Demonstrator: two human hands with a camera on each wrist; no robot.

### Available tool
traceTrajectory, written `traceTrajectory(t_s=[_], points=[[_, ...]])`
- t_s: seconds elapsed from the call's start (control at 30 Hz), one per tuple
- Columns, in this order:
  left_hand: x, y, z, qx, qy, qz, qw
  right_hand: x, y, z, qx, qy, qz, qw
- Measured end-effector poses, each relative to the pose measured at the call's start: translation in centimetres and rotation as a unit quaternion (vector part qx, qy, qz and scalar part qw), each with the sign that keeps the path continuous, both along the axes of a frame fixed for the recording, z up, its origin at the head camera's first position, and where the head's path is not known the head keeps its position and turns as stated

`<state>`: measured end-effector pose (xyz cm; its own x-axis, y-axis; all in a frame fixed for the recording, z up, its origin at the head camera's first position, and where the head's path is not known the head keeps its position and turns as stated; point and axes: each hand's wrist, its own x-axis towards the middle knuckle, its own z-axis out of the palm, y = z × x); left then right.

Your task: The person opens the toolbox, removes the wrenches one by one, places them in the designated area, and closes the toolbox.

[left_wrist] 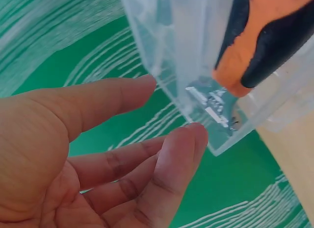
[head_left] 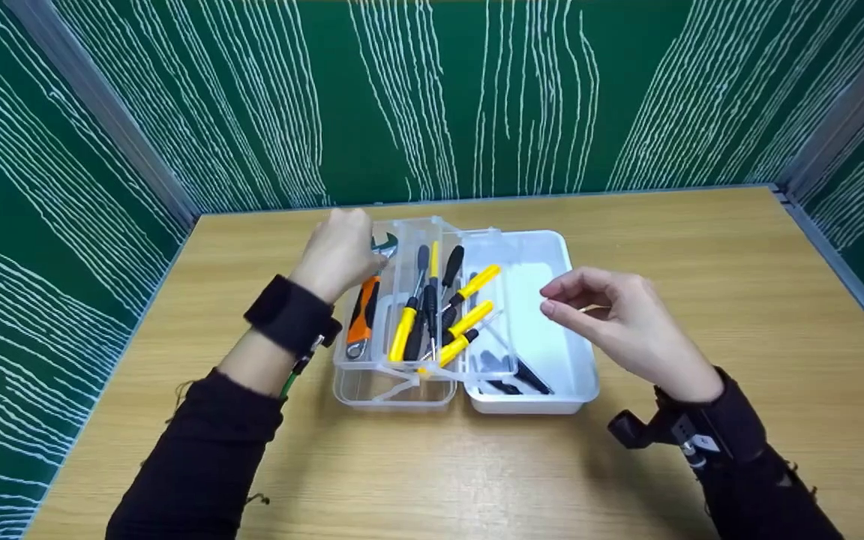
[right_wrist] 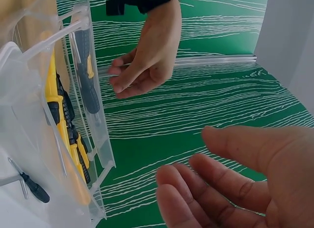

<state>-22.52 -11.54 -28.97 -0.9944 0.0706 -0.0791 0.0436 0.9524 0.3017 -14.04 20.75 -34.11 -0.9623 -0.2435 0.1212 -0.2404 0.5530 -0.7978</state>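
Note:
An adjustable wrench (head_left: 362, 315) with an orange and black handle lies in the left compartment of a raised clear plastic tray (head_left: 394, 366). My left hand (head_left: 338, 251) is by the tray's far left corner, near the wrench's jaw end. In the left wrist view its fingers are loosely bent, fingertips right at the tray's outer edge, holding nothing. Several yellow-and-black screwdrivers (head_left: 406, 330) fill the tray's other compartments. My right hand (head_left: 619, 315) hovers over the right side of a white box (head_left: 578, 360), thumb and fingers apart with nothing between them.
Black-handled tools (head_left: 533, 375) lie in the white box near its front. Under the raised tray, a clear lower bin (head_left: 357, 394) sits on the wooden table (head_left: 432, 480). Green panels (head_left: 372, 150) with white wavy lines stand around the table.

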Motion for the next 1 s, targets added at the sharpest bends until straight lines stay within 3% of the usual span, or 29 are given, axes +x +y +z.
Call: traceTrajectory(t_s=[0.2, 0.37, 0.67, 1.0], points=[[-1.7, 0.5, -0.5, -0.016, -0.029, 0.005, 0.9994, 0.1, -0.2, -0.1, 0.001, 0.001, 0.006, 1.0], [-2.3, 0.7, -0.9, -0.031, -0.036, 0.001, 0.9989, 0.0, -0.3, -0.1, -0.002, 0.004, 0.011, 1.0], [-2.8, 0.8, -1.4, -0.051, -0.025, 0.014, 0.9983, 0.0, -0.6, -0.2, -0.004, 0.005, 0.01, 1.0], [-2.8, 0.7, -1.6, -0.078, -0.028, -0.005, 0.9966, -0.1, -0.6, -0.6, -0.012, 0.025, 0.014, 1.0]])
